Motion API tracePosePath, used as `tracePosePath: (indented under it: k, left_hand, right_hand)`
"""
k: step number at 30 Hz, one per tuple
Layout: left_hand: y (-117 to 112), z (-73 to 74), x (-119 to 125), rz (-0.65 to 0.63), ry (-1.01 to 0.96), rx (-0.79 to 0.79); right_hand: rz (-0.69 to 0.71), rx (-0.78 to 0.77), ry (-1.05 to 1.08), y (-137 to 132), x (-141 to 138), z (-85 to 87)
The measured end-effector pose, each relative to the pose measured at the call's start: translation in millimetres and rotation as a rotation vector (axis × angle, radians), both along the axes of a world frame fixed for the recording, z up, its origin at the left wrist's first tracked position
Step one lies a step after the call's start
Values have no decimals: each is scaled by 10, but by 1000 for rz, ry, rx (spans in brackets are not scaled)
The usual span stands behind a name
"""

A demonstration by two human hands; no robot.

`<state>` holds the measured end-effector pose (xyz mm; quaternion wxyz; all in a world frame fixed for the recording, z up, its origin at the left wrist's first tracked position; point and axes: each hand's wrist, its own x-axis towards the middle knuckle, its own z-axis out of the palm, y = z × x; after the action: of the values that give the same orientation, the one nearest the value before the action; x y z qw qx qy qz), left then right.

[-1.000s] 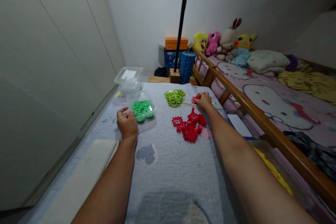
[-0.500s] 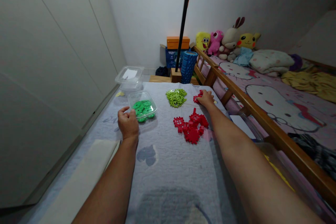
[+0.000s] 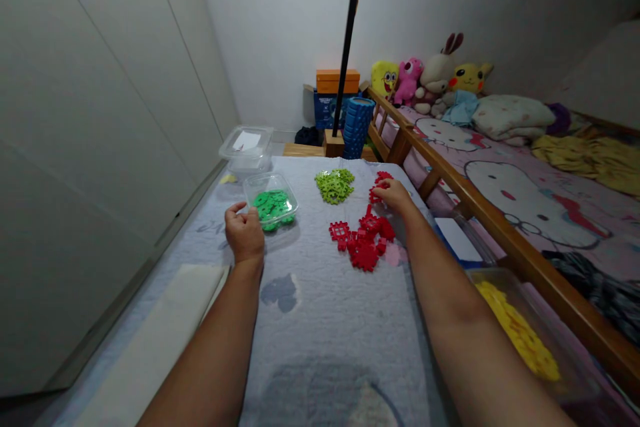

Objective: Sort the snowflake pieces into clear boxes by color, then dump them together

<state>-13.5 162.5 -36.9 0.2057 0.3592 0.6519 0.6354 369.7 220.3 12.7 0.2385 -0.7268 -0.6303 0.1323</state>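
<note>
My right hand (image 3: pixel 395 195) reaches to the far right of the cloth. Its fingers pinch a red interlocking building piece (image 3: pixel 374 196), with another red piece (image 3: pixel 384 176) just beyond. Nearer to me lies a loose heap of red interlocking pieces (image 3: pixel 364 253), some joined together. My left hand (image 3: pixel 244 233) rests beside a clear plastic box (image 3: pixel 291 211) with green pieces (image 3: pixel 273 203) in it. Its fingers are curled, the thumb close to the box's near corner; what they hold, if anything, is hidden. Between the hands is a pile of lime-green pieces (image 3: pixel 334 185).
Another clear box (image 3: pixel 247 147) with white paper stands at the far left. A pale folded board (image 3: pixel 165 327) lies along the left edge. At right, a wooden bed rail (image 3: pixel 450 173) runs alongside, and a bin of yellow pieces (image 3: pixel 520 333) sits below. A black pole (image 3: pixel 349 40) rises behind.
My right hand has shifted slightly toward me at the far red pieces, and its forearm has drawn back, uncovering more of the yellow pieces. The left hand has stayed in place.
</note>
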Motion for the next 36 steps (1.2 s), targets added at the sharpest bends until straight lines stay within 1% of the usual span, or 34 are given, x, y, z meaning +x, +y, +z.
tracePosePath:
  k: [2,5,8,10,11,12,14,17,18,20,22,24,28,32,36]
  left_hand:
    - [3,-2,0,1,1,1]
    - [3,-7,-2,5,3,0]
    - [8,-17,-5,-2,-16,2]
    - [13,-22,-6,-5,-29,8]
    - [14,-23,-6,-5,-32,11]
    - [15,-23,-6,-4,-32,13]
    - [16,-22,-7,-2,-29,15]
    - [14,-20,-9,-8,-28,16]
    - [12,-19,-10,-10,-29,17]
    - [9,-16,-10,-16,-29,17]
    - [3,-9,-6,-18,-29,16]
    - [-4,3,1,-19,-30,11]
    - [-17,31,17,-11,-30,1]
    - [-20,45,22,-14,-37,1]
    - [-15,34,15,-21,-47,8]
  right_hand:
    - [92,-40,77,-119,-44,46]
    - [231,-113,104,-342,-154,149]
    - [399,-246,183,-553,-278,271]
    - [474,-295,261,-622,-326,328]
    - [484,-280,287,-620,-332,342]
    - [470,-249,290,-591,-326,343]
    - [361,-170,215,-460,-282,304]
    - [60,-84,-33,-174,-182,165]
    - [-15,-73,-117,-84,-150,108]
    - [-102,-115,-243,56,-98,1]
    - [-130,-177,-303,139,-59,-79]
    - [-128,-212,-316,180,-29,-119]
    - [-115,-240,-346,193,-1,-115]
    - [-125,-264,-391,148,-16,-100]
    - [-117,-221,-388,96,-19,-109]
